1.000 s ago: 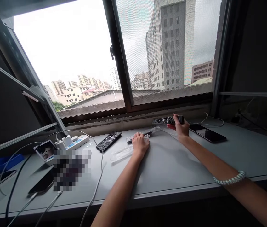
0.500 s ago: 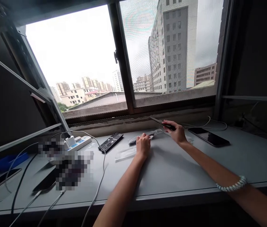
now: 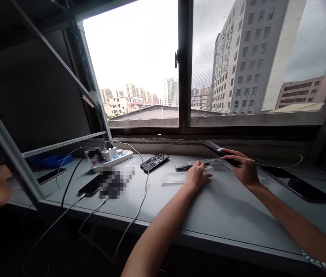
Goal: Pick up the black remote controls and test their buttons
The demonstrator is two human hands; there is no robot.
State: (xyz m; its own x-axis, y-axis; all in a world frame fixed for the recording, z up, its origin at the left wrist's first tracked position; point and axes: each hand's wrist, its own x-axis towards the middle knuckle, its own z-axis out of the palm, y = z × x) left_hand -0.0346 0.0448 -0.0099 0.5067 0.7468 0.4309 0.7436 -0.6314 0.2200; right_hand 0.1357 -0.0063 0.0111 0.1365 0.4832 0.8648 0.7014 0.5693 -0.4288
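Right hand (image 3: 245, 169) closed around a dark remote (image 3: 218, 150), held clear above the surface (image 3: 223, 211). Left hand (image 3: 198, 175) lies open, palm down, touching a clear bag (image 3: 174, 177). A phone (image 3: 297, 184) lies just right of the right hand. The surface is bare from both hands to its front edge.

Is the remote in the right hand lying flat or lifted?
Lifted: the right hand holds the remote tilted, its far end clear of the table.
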